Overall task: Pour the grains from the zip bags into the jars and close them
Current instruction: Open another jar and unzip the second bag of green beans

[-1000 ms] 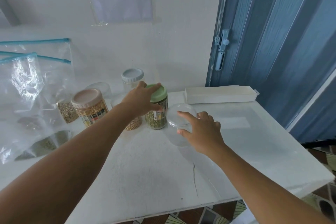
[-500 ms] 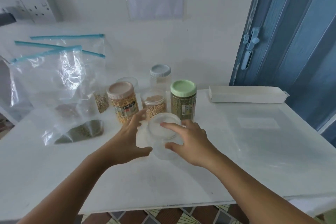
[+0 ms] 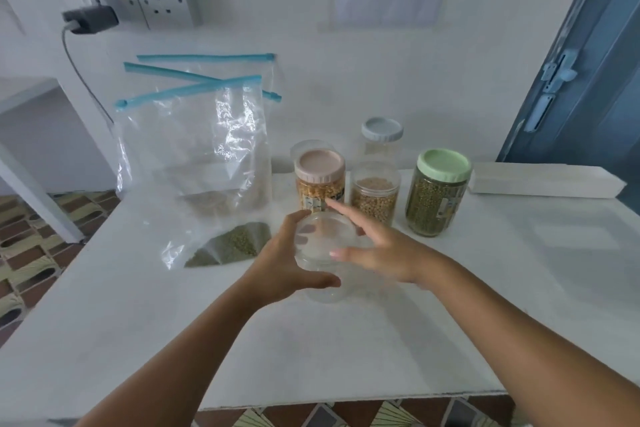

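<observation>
While the left hand point(image 3: 284, 265) grips a clear jar point(image 3: 325, 260) on the white table point(image 3: 346, 350), the right hand point(image 3: 388, 253) hovers open beside it.

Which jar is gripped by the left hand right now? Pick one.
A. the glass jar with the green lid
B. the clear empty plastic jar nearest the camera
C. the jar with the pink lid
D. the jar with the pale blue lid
B: the left hand wraps the side of the clear empty plastic jar, while the lidded jars stand untouched behind it on the white table.
</observation>
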A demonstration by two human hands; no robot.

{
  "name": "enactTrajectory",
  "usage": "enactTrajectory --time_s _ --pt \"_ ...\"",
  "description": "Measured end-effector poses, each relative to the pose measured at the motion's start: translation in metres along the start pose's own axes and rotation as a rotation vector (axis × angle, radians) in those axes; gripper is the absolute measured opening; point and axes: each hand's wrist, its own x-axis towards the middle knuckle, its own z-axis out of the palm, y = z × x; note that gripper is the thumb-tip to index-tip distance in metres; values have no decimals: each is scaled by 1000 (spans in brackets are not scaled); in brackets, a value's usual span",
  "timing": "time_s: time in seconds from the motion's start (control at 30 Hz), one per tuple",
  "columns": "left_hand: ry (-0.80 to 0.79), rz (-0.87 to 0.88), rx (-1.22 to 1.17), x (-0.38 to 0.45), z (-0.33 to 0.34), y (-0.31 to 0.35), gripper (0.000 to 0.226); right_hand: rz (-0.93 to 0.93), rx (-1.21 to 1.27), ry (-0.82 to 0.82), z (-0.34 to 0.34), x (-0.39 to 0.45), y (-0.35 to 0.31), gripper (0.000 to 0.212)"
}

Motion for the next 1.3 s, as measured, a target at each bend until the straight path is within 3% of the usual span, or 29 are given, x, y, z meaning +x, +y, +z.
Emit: enactTrajectory --time_s 0.1,0.2,0.47,0.73,0.87,0.93,1.0,1.1,1.3 --pt "36 27 -44 0 4 -4 121 114 -251 143 6 16 -16 107" --pt "17 60 -90 4 3 -7 122 177 -501 165 18 25 -31 120" --pt "19 54 -130 11 5 -11 113 154 -647 192 18 31 -30 102" --pt "31 39 -107 11 8 -14 114 126 -688 -38 -2 31 -32 105" --pt "8 31 -117 11 7 -12 108 146 -816 87 4 33 -36 112" --pt "8 32 -124 11 7 -11 108 126 -843 94 9 35 -36 106" --pt "19 44 -133 11 7 -11 110 94 -820 34 7 35 -37 100" --pt "26 56 -126 9 9 -9 113 116 -745 -89 -4 32 -38 107" --pt "-64 29 -161 10 0 -5 135 176 -829 113 5 28 -35 120"
